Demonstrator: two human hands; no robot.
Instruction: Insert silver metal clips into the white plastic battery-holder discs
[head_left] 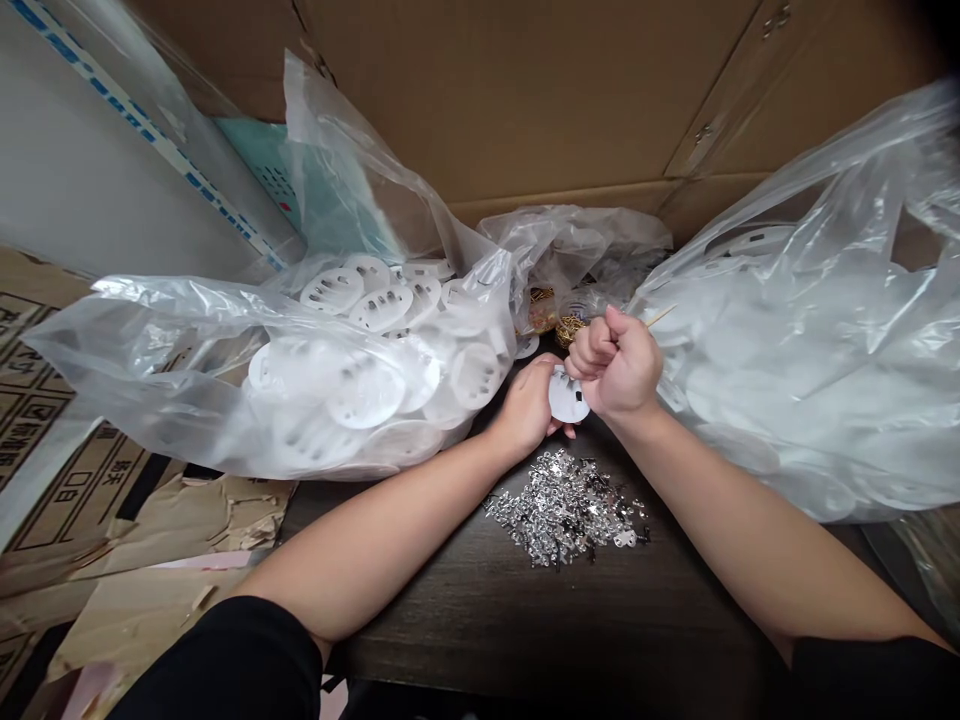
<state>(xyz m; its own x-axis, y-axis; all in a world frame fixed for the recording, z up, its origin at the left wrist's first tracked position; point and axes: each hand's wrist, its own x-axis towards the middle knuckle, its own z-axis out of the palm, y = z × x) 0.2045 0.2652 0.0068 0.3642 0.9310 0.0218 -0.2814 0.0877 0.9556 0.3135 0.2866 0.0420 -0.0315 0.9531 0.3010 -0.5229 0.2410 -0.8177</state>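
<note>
My left hand (529, 405) grips the white disc (568, 398); my right hand (619, 365), fisted on a stick (661, 316), touches its upper-right edge.

White disc (568, 397); silver metal clips (564, 508); dark wood-grain table (525, 610); brown cardboard (525, 90).

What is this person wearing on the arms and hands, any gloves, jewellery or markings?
The left hand and right hand are ungloved, with no rings or watch showing. Forearms are uncovered. A plain black left sleeve and right sleeve end above the elbows, without visible markings.
</note>
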